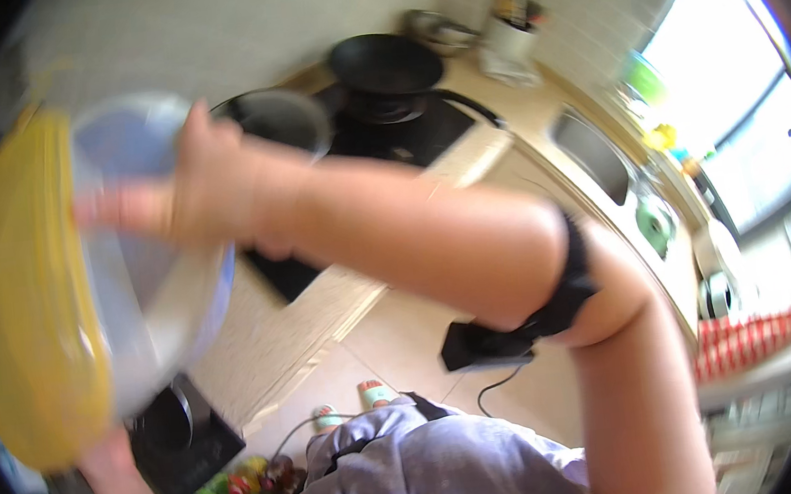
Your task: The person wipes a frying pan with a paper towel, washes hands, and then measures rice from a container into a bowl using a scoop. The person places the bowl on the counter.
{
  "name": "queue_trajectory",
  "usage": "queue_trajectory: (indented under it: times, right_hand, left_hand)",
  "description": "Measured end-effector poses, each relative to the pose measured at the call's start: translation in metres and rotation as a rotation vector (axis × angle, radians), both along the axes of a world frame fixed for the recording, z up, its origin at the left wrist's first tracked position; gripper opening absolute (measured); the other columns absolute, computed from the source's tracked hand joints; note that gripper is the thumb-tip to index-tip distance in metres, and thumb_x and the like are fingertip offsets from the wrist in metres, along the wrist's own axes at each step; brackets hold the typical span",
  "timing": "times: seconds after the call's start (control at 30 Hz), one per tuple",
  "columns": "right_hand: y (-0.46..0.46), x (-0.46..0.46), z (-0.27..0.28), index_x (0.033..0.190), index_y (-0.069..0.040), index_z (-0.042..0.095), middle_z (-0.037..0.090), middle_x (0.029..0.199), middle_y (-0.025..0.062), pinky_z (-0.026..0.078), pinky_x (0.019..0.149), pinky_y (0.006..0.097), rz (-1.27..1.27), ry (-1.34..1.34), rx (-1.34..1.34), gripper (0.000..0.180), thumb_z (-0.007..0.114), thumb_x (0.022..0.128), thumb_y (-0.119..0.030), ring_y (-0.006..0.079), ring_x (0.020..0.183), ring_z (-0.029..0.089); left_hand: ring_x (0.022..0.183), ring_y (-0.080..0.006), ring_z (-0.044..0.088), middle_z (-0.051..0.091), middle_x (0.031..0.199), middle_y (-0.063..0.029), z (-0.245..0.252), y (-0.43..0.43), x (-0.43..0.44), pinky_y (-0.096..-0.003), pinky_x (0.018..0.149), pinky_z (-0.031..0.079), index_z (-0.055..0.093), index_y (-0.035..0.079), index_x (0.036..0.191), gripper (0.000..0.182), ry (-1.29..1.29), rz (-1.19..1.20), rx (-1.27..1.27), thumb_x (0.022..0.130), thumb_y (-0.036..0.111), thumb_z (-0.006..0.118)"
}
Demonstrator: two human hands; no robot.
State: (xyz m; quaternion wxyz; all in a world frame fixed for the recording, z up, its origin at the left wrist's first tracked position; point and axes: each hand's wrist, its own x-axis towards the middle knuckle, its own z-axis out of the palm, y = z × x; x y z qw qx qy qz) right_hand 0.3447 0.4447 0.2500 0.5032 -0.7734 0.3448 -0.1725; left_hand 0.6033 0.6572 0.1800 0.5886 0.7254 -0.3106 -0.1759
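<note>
A round translucent plastic container point(152, 320) with a wide yellow lid point(29, 296) is held up on its side at the left, blurred by motion. My right hand point(200, 187) reaches across the view and grips the translucent body, with fingers stretched toward the lid's rim. Below, my left hand point(104, 450) meets the lower edge of the yellow lid; most of its fingers are hidden behind it. What the container holds cannot be made out.
Behind my right arm, a black wok point(385, 66) and a glass-topped pan point(276, 123) sit on the hob point(434, 132). A sink point(590, 153) lies along the right counter. A black electric appliance point(185, 439) and colourful produce point(247, 490) are at lower left.
</note>
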Motion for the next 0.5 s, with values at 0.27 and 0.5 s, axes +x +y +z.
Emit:
queue_trajectory:
  times: [0.27,0.5]
  right_hand:
    - [0.069,-0.138,-0.118,0.139,0.012,-0.008,0.007,0.144,0.0336,0.019,0.111,0.0414,-0.289,-0.355,0.084,0.143,0.080,0.052,-0.061,0.0429,0.136,0.013]
    - [0.138,-0.246,-0.158,0.139,0.011,-0.009,0.005,0.144,0.0333,0.015,0.112,0.0431,-0.575,-0.217,0.109,0.137,0.076,0.059,-0.061,0.0439,0.137,0.009]
  left_hand:
    - [0.126,-0.0283,0.037,0.035,0.137,-0.0162,-0.101,-0.080,-0.139,-0.0451,0.100,0.034,0.023,0.006,0.140,0.077,0.107,-0.428,0.019,0.088,0.060,0.041]
    - [0.126,-0.0279,0.037,0.033,0.138,-0.0160,-0.153,-0.105,-0.261,-0.0435,0.102,0.033,0.020,0.006,0.141,0.079,0.246,-0.850,0.114,0.087,0.060,0.043]
